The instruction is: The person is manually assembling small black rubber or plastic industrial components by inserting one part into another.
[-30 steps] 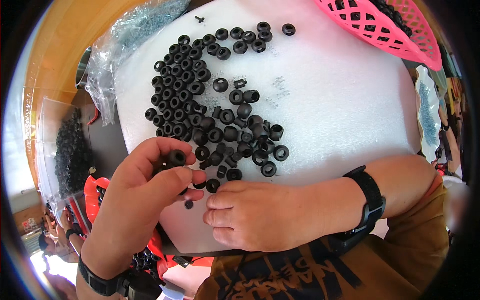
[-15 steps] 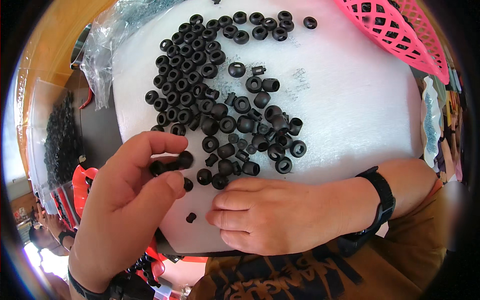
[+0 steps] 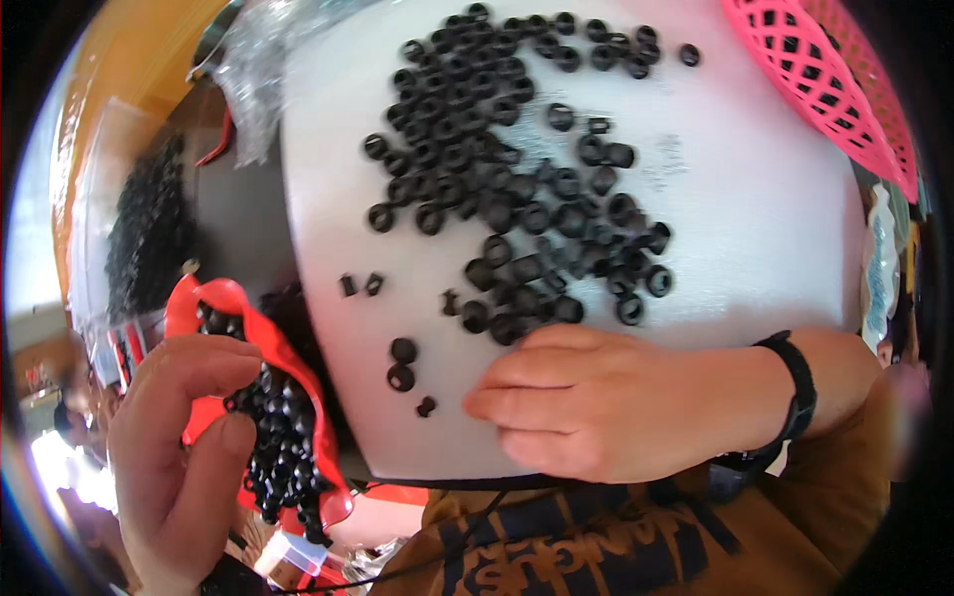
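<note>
Now | left hand (image 3: 184, 437) off the white foam sheet (image 3: 765, 228), fingers curled over the red bag (image 3: 298, 382) of black parts, grip contents hidden | right hand (image 3: 596, 402) flat, fingers together, holding nothing, beside loose black rubber grommets (image 3: 497, 189) on sheet.

black rings (image 3: 517, 189), white board (image 3: 755, 238) (speckled), red bag (image 3: 214, 298)

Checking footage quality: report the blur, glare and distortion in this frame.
Head view: strong fisheye bending with a dark rim; the white foam sheet is brightly lit, nearly blown out; the black rubber rings look slightly smeared; a glare patch sits lower left beside the left hand; the right hand is fairly sharp.
</note>
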Available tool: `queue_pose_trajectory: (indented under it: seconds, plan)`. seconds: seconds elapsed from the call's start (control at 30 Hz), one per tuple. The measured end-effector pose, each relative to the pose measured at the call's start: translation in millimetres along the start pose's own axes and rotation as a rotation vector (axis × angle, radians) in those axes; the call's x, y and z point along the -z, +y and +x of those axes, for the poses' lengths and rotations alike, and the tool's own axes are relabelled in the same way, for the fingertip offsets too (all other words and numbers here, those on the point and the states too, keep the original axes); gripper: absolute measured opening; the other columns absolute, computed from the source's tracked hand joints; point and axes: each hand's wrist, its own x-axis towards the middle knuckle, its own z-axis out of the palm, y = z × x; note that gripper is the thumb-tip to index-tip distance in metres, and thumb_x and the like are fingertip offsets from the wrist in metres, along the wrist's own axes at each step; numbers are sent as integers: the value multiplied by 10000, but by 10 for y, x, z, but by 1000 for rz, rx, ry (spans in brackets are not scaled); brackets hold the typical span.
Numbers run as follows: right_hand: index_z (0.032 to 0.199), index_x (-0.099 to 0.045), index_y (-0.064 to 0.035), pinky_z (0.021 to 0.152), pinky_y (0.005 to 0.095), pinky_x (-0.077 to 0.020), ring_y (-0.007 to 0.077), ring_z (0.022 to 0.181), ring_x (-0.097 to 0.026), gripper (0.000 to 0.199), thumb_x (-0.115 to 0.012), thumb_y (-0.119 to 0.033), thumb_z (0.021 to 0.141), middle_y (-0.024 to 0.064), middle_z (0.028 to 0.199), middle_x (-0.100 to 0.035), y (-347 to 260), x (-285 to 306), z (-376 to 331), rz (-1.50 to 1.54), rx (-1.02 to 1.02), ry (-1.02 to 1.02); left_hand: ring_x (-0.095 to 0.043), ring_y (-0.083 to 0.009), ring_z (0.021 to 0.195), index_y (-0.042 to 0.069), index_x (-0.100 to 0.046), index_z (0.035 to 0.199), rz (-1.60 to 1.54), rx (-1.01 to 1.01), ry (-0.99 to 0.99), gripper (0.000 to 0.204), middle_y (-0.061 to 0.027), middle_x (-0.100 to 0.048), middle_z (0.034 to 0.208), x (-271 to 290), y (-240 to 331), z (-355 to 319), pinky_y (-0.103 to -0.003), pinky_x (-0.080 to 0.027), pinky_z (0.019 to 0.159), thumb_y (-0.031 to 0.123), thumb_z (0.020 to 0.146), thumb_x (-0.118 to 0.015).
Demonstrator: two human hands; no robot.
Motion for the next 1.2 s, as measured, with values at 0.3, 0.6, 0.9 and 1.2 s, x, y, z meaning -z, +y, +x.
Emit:
queue_pose_trajectory:
  seconds: [0.3, 0.6, 0.9, 1.2]
  plan:
    - [808, -619, -35, 779, 342, -487, 228, 910, -598, 89, -629, -85, 735, 83, 962, -634, 32, -18, 119, -102, -3, 52, -559, -249, 682, -25, -627, 893, 329, 65, -179, 160, -125, -573, 754, 403, -831, -284, -321, -434, 618, -58, 756, -550]
    - [864, -666, -24, 662, 333, -502, 242, 772, -636, 137, -660, -60, 732, 102, 908, -668, -176, -175, 754, -136, 94, 342, -580, -343, 728, -31, -625, 891, 364, -46, -118, 140, -168, -596, 815, 450, -1063, -265, -370, -456, 651, -35, 758, -582]
    - [755, -669, -32, 747, 311, -389, 202, 798, -520, 197, -587, -208, 730, 59, 794, -612, -216, -577, 1606, -227, 89, -237, -594, -358, 837, -26, -623, 888, 345, -169, -193, 189, -164, -622, 931, 462, -1301, -334, -397, -483, 741, -60, 707, -582]
    - [645, -614, -47, 694, 327, -390, 206, 737, -518, 195, -633, -239, 669, 42, 675, -536, -146, -577, 1601, -171, 137, -146, -596, -316, 775, -18, -638, 896, 292, -187, -227, 218, -139, -642, 911, 598, -1432, -319, -364, -472, 693, -55, 684, -603]
